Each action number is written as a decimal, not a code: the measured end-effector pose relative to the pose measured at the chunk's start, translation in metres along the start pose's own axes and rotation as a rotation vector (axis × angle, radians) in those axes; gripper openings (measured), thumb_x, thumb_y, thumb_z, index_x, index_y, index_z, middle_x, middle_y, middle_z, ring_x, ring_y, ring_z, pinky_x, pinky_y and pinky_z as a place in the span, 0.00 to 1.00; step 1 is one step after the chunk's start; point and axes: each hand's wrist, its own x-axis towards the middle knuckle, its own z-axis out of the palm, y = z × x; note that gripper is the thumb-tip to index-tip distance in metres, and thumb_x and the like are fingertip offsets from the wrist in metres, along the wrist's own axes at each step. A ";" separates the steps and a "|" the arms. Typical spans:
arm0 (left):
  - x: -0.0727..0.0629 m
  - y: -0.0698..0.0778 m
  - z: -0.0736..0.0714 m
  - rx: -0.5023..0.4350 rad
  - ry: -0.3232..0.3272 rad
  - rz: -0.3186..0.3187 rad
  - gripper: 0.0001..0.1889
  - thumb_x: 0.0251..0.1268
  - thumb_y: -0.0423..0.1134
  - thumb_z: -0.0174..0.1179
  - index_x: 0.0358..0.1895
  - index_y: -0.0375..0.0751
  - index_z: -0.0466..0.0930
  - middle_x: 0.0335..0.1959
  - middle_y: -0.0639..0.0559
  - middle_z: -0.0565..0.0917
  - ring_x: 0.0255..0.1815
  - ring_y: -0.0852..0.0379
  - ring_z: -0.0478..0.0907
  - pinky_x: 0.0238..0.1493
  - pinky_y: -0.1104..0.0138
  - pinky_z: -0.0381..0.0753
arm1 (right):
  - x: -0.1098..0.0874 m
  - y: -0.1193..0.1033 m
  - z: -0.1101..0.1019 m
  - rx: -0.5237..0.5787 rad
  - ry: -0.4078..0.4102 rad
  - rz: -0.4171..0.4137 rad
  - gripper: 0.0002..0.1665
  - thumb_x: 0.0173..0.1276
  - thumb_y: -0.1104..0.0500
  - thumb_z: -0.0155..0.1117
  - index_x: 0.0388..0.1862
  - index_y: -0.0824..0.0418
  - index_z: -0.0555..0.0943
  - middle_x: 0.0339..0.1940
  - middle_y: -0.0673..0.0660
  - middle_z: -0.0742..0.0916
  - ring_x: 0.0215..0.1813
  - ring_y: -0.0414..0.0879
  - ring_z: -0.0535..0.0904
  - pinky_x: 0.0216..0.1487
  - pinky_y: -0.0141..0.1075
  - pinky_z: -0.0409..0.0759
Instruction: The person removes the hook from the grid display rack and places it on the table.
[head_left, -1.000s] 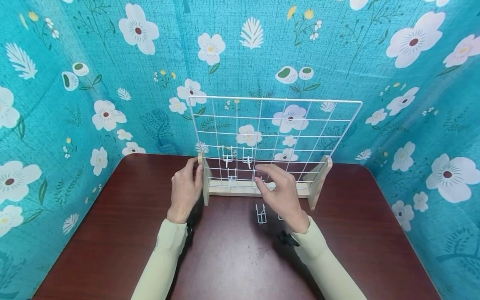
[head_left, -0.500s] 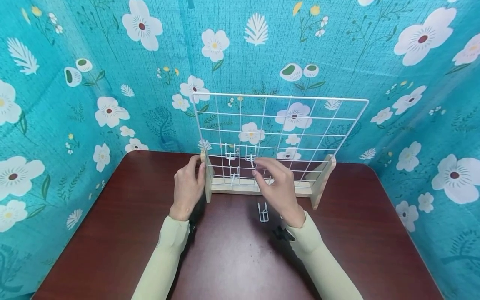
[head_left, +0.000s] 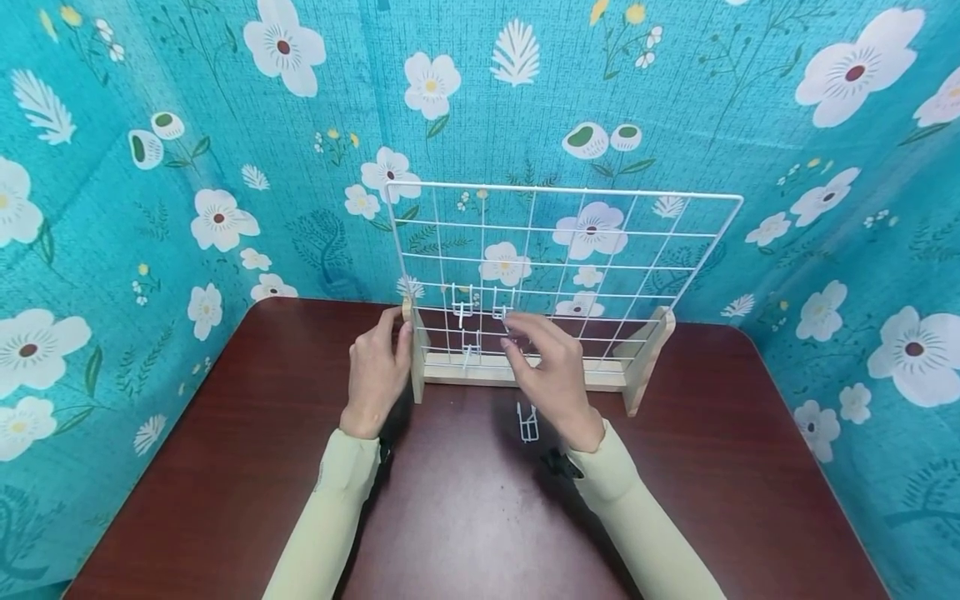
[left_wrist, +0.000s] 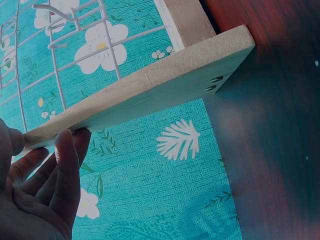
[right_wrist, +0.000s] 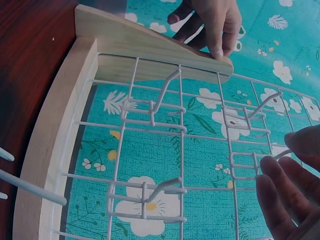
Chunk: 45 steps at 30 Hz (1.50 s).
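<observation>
A white wire grid panel (head_left: 555,250) stands upright in a wooden base. My left hand (head_left: 378,362) holds the top of the left wooden side piece (left_wrist: 145,85), thumb on one face and fingers on the other. Several white wire hooks hang on the lower left of the grid: an upper left hook (head_left: 462,308), a lower left hook (head_left: 471,350) and a lower right hook (right_wrist: 147,200), which my hand hides in the head view. My right hand (head_left: 551,371) pinches the prong of the upper right hook (right_wrist: 245,166) between thumb and fingertips.
Another wire hook (head_left: 528,423) lies on the dark red-brown table (head_left: 450,500) before the base. A right wooden side piece (head_left: 648,358) holds the panel's other end. Blue flowered cloth (head_left: 322,208) hangs behind and at both sides.
My right hand has moved up and left from the lower right hook to the upper right hook's prong. My left hand keeps its hold. The head view has shifted slightly.
</observation>
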 end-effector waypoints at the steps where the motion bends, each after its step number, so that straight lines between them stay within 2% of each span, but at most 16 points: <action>1: 0.000 0.000 0.000 0.002 0.000 -0.001 0.17 0.84 0.48 0.51 0.61 0.42 0.81 0.37 0.42 0.91 0.34 0.42 0.90 0.35 0.48 0.85 | 0.000 0.000 0.001 0.006 0.005 -0.004 0.14 0.64 0.70 0.73 0.49 0.65 0.89 0.50 0.61 0.92 0.43 0.51 0.91 0.44 0.45 0.89; 5: -0.001 0.000 0.001 0.000 -0.007 -0.001 0.17 0.83 0.47 0.52 0.61 0.42 0.81 0.36 0.42 0.91 0.35 0.42 0.90 0.36 0.48 0.85 | 0.001 0.000 0.003 0.012 0.020 -0.004 0.13 0.63 0.72 0.72 0.47 0.66 0.89 0.49 0.62 0.92 0.44 0.52 0.91 0.43 0.43 0.89; 10: -0.002 0.001 0.000 -0.011 -0.020 -0.008 0.16 0.82 0.46 0.54 0.61 0.41 0.81 0.36 0.41 0.91 0.34 0.43 0.89 0.35 0.49 0.85 | 0.000 0.002 0.004 -0.016 0.023 0.001 0.11 0.65 0.71 0.71 0.46 0.65 0.89 0.48 0.61 0.93 0.47 0.52 0.92 0.46 0.38 0.89; 18: -0.001 0.000 0.000 -0.010 -0.013 -0.004 0.17 0.83 0.46 0.53 0.61 0.41 0.81 0.34 0.42 0.90 0.33 0.43 0.89 0.34 0.48 0.85 | 0.001 0.005 0.007 -0.027 0.046 -0.016 0.10 0.64 0.71 0.72 0.45 0.64 0.90 0.48 0.61 0.93 0.49 0.53 0.92 0.49 0.41 0.89; 36: 0.001 0.000 -0.001 -0.013 -0.005 -0.004 0.16 0.83 0.46 0.53 0.61 0.42 0.81 0.37 0.42 0.91 0.36 0.42 0.90 0.36 0.48 0.86 | 0.006 0.004 0.008 -0.053 0.037 -0.038 0.08 0.67 0.69 0.69 0.43 0.64 0.90 0.46 0.60 0.93 0.47 0.52 0.92 0.45 0.39 0.89; 45: 0.000 0.000 -0.001 -0.014 -0.015 -0.015 0.16 0.83 0.47 0.52 0.61 0.43 0.81 0.36 0.42 0.91 0.35 0.43 0.90 0.36 0.48 0.85 | 0.008 0.002 0.007 -0.056 0.048 -0.047 0.08 0.68 0.70 0.69 0.44 0.65 0.90 0.45 0.61 0.93 0.47 0.53 0.92 0.49 0.42 0.88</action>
